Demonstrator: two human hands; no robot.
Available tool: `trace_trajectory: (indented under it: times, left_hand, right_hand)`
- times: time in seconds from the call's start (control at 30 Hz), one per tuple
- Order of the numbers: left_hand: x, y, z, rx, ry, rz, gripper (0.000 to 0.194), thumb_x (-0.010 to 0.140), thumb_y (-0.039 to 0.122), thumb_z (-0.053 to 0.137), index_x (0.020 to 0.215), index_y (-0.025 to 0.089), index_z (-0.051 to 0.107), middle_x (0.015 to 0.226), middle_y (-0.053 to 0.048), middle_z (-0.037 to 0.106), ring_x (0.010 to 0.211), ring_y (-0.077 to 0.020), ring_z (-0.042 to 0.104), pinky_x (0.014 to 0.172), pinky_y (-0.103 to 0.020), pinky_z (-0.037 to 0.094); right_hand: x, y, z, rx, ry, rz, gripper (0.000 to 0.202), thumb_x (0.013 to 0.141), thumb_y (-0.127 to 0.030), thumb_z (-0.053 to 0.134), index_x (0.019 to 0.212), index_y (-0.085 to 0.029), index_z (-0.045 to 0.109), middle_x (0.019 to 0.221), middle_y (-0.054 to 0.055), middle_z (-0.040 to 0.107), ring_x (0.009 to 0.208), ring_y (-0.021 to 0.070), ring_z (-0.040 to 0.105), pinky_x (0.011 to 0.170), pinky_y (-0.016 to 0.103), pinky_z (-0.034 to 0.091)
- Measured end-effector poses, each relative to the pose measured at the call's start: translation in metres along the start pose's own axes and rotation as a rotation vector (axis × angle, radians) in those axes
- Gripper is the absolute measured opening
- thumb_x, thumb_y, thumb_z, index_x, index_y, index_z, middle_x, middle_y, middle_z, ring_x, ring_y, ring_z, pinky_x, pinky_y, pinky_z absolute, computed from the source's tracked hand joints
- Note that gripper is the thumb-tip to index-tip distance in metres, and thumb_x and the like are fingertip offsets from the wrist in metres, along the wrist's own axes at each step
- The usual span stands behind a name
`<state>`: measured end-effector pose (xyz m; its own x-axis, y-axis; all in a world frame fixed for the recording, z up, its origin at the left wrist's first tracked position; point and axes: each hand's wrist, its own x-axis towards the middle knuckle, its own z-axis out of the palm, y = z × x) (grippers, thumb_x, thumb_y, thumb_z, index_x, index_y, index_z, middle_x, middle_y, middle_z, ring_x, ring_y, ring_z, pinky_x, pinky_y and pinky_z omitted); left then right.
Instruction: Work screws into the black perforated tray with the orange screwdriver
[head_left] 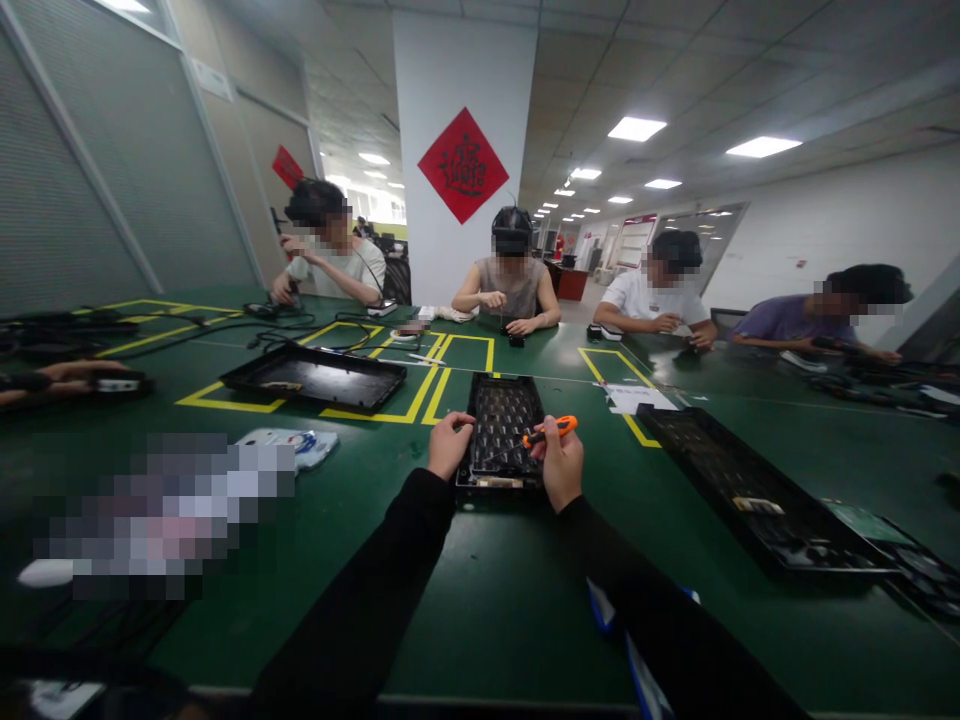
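While left hand point(450, 447) touches black casing point(500, 415), screwdriver point(568, 424) in right hand point(564, 466)

You have moderate light from white ceiling panels point(637, 129), which are overexposed. Glare whitens the shallow tray point(349, 376) at left; small highlights speckle the black casing point(504, 432) before you. Your sleeves point(360, 590) sink into near-black. Edges stretch and tilt; the lower-left corner blurs; pixelation masks patches.

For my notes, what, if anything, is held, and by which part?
Right hand holds the screwdriver by its orange handle; left hand touches the black case at its left edge, grip unclear.
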<state>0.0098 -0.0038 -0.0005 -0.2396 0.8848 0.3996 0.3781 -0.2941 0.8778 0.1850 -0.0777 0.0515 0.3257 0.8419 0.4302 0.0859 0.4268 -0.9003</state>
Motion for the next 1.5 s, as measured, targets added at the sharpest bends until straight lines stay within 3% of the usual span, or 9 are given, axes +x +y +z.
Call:
trace_trajectory:
  times: [0.2, 0.47, 0.7, 1.5]
  left_hand:
    - [-0.001, 0.003, -0.001, 0.008, -0.001, -0.016, 0.017, 0.066, 0.019, 0.05, 0.076, 0.018, 0.064, 0.089, -0.004, 0.066, 0.091, -0.0172, 0.058, 0.088, -0.031, 0.041]
    - [-0.001, 0.003, -0.001, 0.024, 0.007, -0.024, 0.017, 0.067, 0.019, 0.049, 0.075, 0.017, 0.065, 0.091, -0.005, 0.066, 0.096, -0.0175, 0.057, 0.089, -0.031, 0.039]
    - [-0.001, 0.002, -0.001, 0.032, 0.006, -0.02, 0.017, 0.067, 0.02, 0.05, 0.075, 0.017, 0.065, 0.094, -0.005, 0.066, 0.097, -0.0179, 0.057, 0.089, -0.032, 0.039]
    - [0.0, -0.002, 0.0, 0.032, 0.004, -0.019, 0.018, 0.068, 0.021, 0.05, 0.075, 0.018, 0.065, 0.096, -0.005, 0.065, 0.097, -0.0176, 0.057, 0.09, -0.032, 0.039]
  right_hand:
    - [-0.002, -0.006, 0.013, -0.078, -0.071, -0.046, 0.037, 0.08, -0.05, 0.042, 0.071, -0.017, 0.053, 0.044, -0.006, 0.043, 0.039, 0.0093, 0.044, 0.045, 0.022, 0.037]
    - [0.007, 0.001, 0.023, -0.173, 0.115, -0.113, 0.036, 0.08, -0.048, 0.042, 0.065, -0.016, 0.051, 0.058, -0.001, 0.05, 0.054, 0.0111, 0.047, 0.055, 0.022, 0.039]
    - [-0.002, -0.002, 0.013, -0.175, -0.036, -0.151, 0.03, 0.08, -0.043, 0.045, 0.066, -0.017, 0.051, 0.061, -0.001, 0.052, 0.057, 0.0117, 0.049, 0.057, 0.022, 0.039]
    - [-0.009, -0.01, 0.012, -0.272, -0.13, -0.254, 0.026, 0.081, -0.039, 0.042, 0.066, -0.018, 0.049, 0.056, -0.003, 0.047, 0.053, 0.0114, 0.046, 0.056, 0.023, 0.037]
